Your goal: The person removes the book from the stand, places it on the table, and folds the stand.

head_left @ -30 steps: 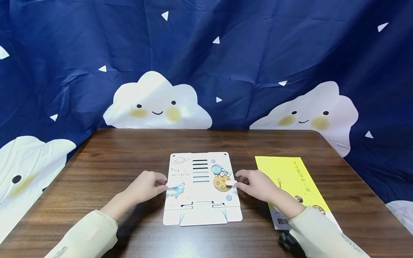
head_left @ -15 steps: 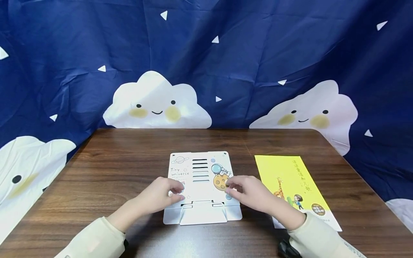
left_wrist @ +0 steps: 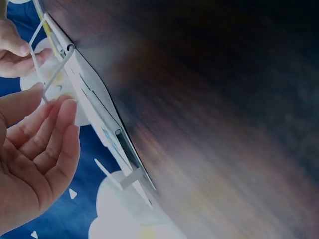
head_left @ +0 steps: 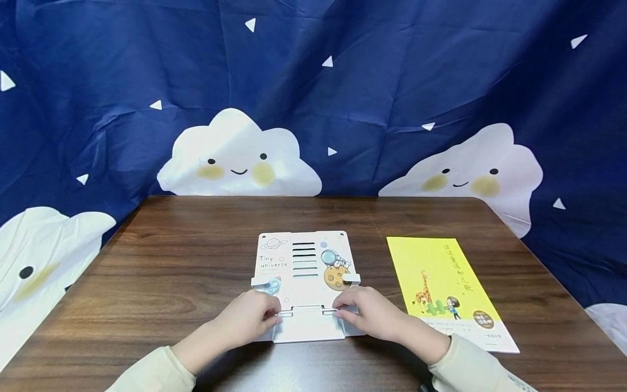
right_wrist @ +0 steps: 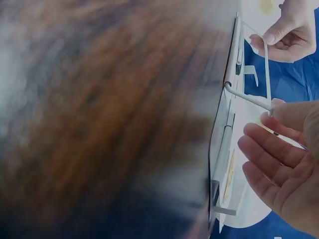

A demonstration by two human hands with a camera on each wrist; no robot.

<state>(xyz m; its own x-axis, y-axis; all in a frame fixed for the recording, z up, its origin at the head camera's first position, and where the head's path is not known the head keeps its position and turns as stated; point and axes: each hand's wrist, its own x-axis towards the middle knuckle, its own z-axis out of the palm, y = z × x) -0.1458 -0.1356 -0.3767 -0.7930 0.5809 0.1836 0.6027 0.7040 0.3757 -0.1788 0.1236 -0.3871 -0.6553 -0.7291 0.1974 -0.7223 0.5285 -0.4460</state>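
A white book stand (head_left: 305, 291) with "Tiny universe" lettering, an astronaut and a slotted middle lies on the table. My left hand (head_left: 250, 317) and right hand (head_left: 369, 313) are at the two sides of its lower ledge (head_left: 308, 328). In the left wrist view, my left thumb and fingertips pinch one corner of a bent white wire support (left_wrist: 60, 66). The right wrist view has my right thumb and finger pinching the other corner of that wire (right_wrist: 267, 74). Above the hands, a left page clip (head_left: 260, 281) and a right page clip (head_left: 351, 279) stick out at the stand's sides.
A yellow book (head_left: 441, 277) with a giraffe and a child on its cover lies to the right, near my right forearm. Dark wood makes up the tabletop (head_left: 196, 245). Behind it hangs a blue curtain (head_left: 362, 98) with smiling clouds.
Both hands have left the side page clips and moved down and inward to the stand's lower part, where they now pinch the wire support. The stand and the book have stayed in place.
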